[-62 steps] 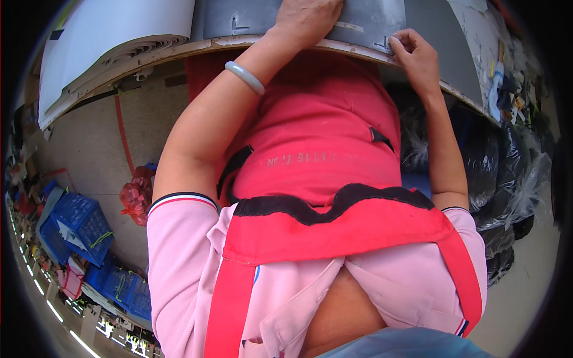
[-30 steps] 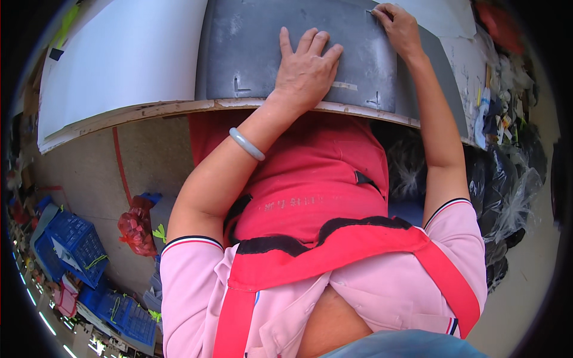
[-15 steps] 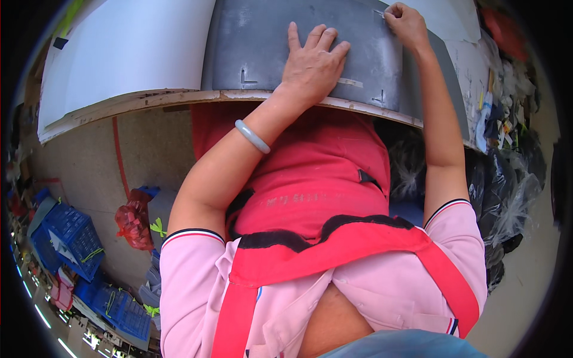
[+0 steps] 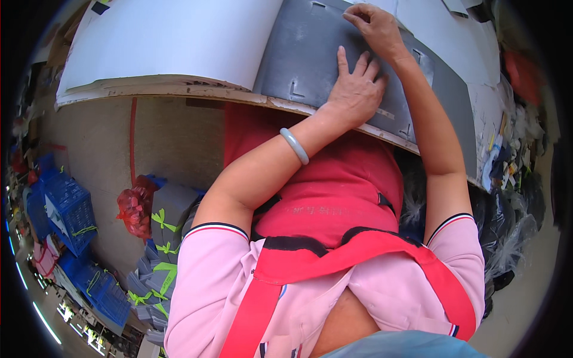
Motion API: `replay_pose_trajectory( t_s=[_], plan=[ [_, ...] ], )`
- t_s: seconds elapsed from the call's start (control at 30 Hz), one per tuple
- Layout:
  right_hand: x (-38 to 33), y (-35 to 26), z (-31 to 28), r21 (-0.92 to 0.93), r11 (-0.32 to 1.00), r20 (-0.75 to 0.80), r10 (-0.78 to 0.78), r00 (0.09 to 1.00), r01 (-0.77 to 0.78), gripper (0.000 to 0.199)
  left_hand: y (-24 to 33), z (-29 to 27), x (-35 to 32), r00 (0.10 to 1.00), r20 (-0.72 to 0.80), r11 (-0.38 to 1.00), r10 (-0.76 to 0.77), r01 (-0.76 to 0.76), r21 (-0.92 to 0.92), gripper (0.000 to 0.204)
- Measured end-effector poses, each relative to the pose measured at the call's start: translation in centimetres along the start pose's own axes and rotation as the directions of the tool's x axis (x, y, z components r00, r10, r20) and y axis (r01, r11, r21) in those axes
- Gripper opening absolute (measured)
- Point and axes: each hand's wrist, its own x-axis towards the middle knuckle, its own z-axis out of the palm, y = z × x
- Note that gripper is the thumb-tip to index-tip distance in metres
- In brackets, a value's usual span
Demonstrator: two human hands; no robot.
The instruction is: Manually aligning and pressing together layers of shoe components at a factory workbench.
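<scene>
A dark grey sheet with small L-shaped corner marks and whitish scuffs lies on the worktable. My left hand rests on it, fingers spread and holding nothing. Farther from me, my right hand is bent over the sheet's far part. Its thumb and fingertips come together, and whatever is between them cannot be made out. Another dark grey sheet shows from beneath on the right. A pale strip lies near the front edge, beside my left wrist.
Large white sheets are stacked on the left. More white sheeting covers the far right. Blue crates, a red plastic bag and grey bundles with green ties stand lower left. Plastic bags crowd the right side.
My right hand has left the sheet's far right corner mark and moved left across its far part. My left hand stays spread on the sheet. The whole view has shifted.
</scene>
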Motion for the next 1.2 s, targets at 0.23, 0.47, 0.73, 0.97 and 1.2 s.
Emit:
replay_pose_trajectory(
  t_s=[0.23,0.47,0.73,0.97,1.2],
  plan=[
    [3.8,-1.1,3.6,0.424,0.814,-0.199,-0.344,0.918,0.397,0.015,-0.1,0.0,-0.2,1.000,-0.003,0.999,0.002,-0.002,-0.035,0.039],
    [5.4,-2.2,4.1,-0.160,0.971,0.074,-0.166,0.983,0.176,0.013,-0.3,-0.2,-0.1,1.000,0.009,0.999,0.012,-0.012,-0.038,0.037],
    [5.6,-3.2,3.0,-0.034,0.969,0.155,0.245,0.957,-0.243,0.016,-0.4,0.1,-0.3,1.000,0.003,0.996,0.030,-0.030,-0.086,0.040],
    [6.3,-2.7,4.8,0.099,0.932,0.143,0.334,0.932,-0.349,0.013,-0.3,0.0,-0.2,0.998,-0.055,0.998,0.031,-0.034,-0.048,0.032],
    [3.4,-1.3,2.5,0.212,0.919,0.240,0.280,0.929,-0.332,0.022,0.3,0.3,0.0,0.998,-0.049,0.998,0.039,-0.041,-0.040,0.031]
  ],
)
